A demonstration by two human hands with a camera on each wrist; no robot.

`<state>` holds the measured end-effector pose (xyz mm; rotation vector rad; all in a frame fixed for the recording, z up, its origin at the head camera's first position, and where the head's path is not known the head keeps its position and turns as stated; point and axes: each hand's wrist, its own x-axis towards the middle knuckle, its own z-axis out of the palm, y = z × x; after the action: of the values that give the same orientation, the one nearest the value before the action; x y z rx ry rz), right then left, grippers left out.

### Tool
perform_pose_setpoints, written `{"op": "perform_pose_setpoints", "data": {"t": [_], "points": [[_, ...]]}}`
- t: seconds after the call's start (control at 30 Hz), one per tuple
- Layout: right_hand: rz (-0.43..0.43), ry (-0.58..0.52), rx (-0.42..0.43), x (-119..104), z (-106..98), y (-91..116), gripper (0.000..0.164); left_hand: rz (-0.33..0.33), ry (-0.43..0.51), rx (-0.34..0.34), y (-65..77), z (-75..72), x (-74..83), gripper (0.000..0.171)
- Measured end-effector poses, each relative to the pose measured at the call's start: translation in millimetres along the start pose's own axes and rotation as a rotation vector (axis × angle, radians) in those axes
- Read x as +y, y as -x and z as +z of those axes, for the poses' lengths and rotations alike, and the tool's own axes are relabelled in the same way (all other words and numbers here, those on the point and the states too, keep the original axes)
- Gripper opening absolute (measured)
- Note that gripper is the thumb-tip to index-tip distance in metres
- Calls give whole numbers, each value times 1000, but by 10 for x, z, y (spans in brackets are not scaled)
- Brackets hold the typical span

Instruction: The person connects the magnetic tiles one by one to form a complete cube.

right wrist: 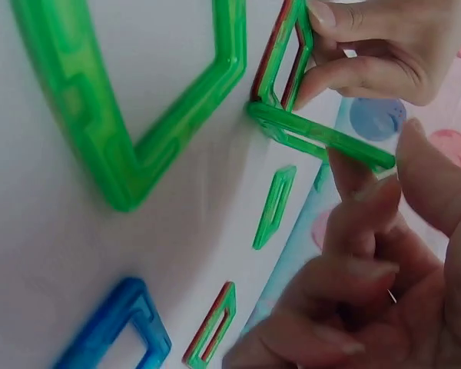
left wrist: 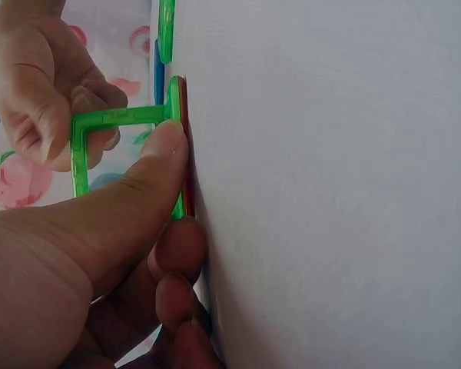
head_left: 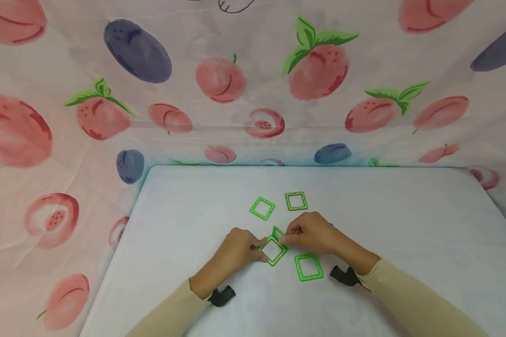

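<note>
My left hand [head_left: 236, 248] pinches a green square magnetic tile frame [head_left: 280, 257] by its left corner, low over the table. Red shows along that tile's underside in the left wrist view. A second green square frame [right wrist: 323, 138] stands up from the first one's edge, meeting it at an angle. My right hand [head_left: 314, 232] holds this raised frame at its outer side, between thumb and fingers. In the left wrist view, the raised frame's top bar [left wrist: 123, 117] spans between the two hands.
Two loose green frames lie farther back, one left [head_left: 257, 215] and one right [head_left: 295, 193]. Another green frame [head_left: 311, 279] lies in front of my right hand. A blue frame [right wrist: 111, 327], mostly hidden by my right arm in the head view, lies on the white table [head_left: 185, 210].
</note>
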<state>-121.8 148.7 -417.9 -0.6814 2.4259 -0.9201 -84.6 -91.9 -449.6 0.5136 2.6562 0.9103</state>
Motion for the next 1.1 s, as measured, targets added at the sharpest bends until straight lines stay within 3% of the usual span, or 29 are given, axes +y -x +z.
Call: {"op": "perform_pose_setpoints", "data": {"t": [0.17, 0.4, 0.6, 0.87, 1.1], "points": [[-35, -31, -47, 15, -79, 14, 16, -19, 13, 29, -4, 8, 22, 45], [-52, -30, -36, 21, -70, -16, 12, -2, 11, 57, -4, 23, 30, 43], [-18, -3, -2, 24, -105, -43, 13, 13, 102, -4, -18, -32, -32, 39], [-137, 25, -53, 17, -89, -135, 14, -51, 267, -73, -59, -196, -102, 42], [-162, 60, -90, -13, -61, -188, 13, -29, 310, -121, -53, -202, -120, 32]]}}
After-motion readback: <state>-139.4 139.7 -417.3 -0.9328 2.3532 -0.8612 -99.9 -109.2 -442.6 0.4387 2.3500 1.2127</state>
